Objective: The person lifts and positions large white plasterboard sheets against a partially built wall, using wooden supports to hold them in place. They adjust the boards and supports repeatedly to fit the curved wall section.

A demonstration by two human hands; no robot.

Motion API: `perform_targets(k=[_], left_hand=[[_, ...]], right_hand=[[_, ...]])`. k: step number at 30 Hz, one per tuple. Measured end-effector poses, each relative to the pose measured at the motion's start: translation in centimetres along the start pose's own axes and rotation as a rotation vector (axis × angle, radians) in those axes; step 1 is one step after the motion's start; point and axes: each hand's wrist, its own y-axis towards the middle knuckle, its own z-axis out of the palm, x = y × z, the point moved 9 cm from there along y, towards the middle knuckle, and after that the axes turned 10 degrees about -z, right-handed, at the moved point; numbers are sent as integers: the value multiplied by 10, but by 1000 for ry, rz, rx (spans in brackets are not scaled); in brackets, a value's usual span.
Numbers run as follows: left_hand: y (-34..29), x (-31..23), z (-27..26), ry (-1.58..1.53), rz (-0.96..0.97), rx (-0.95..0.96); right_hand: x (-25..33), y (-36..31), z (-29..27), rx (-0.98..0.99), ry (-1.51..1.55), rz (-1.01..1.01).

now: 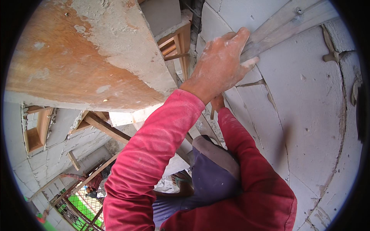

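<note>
My left hand (221, 57), dusted white, reaches up to the wall and closes around the near end of a long grey bar (281, 32). Thumb and fingers sit on opposite sides of the bar, which lies along the wall and carries a screw. Lower down, behind my left wrist, my right hand (217, 103) shows only in part. Its fingers are hidden, so what it holds cannot be made out. A short wooden stick (212, 112) shows just below it. Pale block wall (304, 92) with rough mortar joints fills the right side.
A mortar-stained wooden panel (96, 57) looms close on the left. Wooden braces (106, 127) cross beneath it. Far below at left, another person (92, 188) is near a metal lattice frame (83, 208). A blurred dark brown thing (284, 144) appears before the wall.
</note>
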Motion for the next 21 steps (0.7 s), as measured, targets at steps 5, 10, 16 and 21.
perform_targets(k=[5, 10, 16, 21], left_hand=[[-1, 1, 1, -4, -16, 18], [-1, 1, 2, 16, -14, -1], [-2, 0, -2, -9, -22, -27], [-1, 4, 5, -23, -72, 70]], right_hand=[[-1, 5, 3, -28, -236, -92], [14, 3, -1, -124, -183, -175], [20, 7, -1, -37, -259, -177], [6, 11, 3, 28, -351, -143]])
